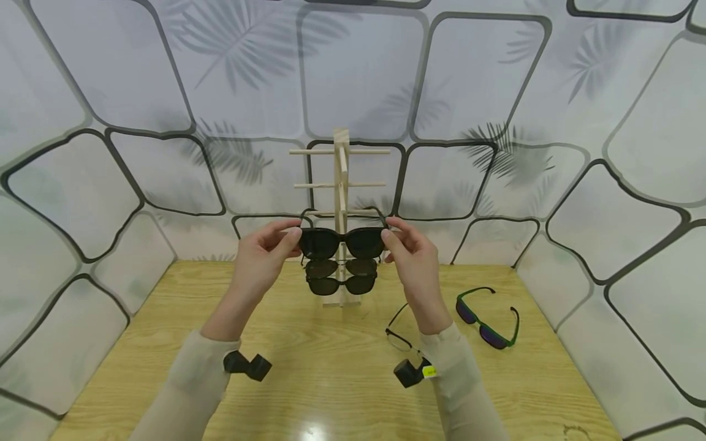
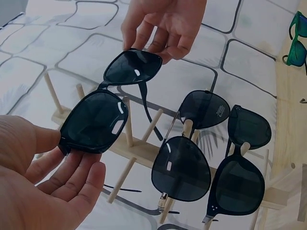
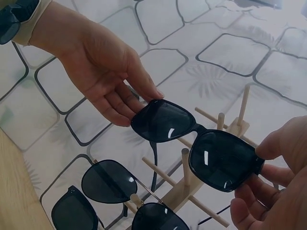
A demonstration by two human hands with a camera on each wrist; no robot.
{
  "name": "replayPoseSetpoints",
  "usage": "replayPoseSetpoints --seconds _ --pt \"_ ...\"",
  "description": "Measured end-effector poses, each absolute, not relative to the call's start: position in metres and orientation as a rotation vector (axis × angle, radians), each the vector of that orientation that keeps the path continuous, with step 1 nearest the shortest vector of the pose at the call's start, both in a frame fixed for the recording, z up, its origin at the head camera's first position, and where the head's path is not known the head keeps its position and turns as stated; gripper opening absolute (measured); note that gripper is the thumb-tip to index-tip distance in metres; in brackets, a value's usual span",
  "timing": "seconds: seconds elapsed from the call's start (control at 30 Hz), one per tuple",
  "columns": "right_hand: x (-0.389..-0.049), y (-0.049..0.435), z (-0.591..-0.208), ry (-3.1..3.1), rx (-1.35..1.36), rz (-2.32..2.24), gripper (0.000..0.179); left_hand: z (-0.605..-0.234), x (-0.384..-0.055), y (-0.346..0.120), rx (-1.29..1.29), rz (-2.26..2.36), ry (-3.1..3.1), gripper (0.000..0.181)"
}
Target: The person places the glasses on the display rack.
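The left hand (image 1: 261, 254) and right hand (image 1: 412, 254) pinch a pair of black sunglasses (image 1: 318, 245) at its opposite outer corners, thumb on one side and fingers on the other. The sunglasses are level, in front of a wooden stand (image 1: 341, 162), with the lenses facing the wearer of the head camera and the arms extending back toward the stand. Contact between these arms and the rod behind them cannot be determined. Two upper rods (image 1: 366, 151) of the stand carry no glasses; their ends project freely on both sides of the post. Below the held pair, thin-rimmed sunglasses (image 1: 321, 268) and dark-rimmed sunglasses (image 1: 324, 286) hang on the stand one just above the other, leaving little vertical room between their edges. The stand is near the back edge of the table (image 1: 309, 380), just in front of the patterned backdrop (image 1: 361, 73). Bare wood extends from the stand base to the forearms. On the right, green-framed sunglasses (image 1: 493, 335) lie near the table's side edge with arms unfolded. Thin-framed glasses (image 1: 398, 339) lie between these and the stand, partly covered by the right sleeve (image 1: 458, 373).
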State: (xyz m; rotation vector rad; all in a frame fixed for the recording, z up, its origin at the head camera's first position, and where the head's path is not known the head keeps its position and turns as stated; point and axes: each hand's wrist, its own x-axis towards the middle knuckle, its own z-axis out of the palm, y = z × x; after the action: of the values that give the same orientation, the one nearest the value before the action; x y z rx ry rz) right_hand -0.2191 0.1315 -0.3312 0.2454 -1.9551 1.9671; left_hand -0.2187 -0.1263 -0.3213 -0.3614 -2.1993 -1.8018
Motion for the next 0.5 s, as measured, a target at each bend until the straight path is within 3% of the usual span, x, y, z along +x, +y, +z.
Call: replayPoseSetpoints --seconds 0.5 --pt "-0.235 0.13 -0.339 -1.958 0.196 2.019 0.029 -0.326 -0.233 -0.124 -0.292 -1.821 -2.223 0.034"
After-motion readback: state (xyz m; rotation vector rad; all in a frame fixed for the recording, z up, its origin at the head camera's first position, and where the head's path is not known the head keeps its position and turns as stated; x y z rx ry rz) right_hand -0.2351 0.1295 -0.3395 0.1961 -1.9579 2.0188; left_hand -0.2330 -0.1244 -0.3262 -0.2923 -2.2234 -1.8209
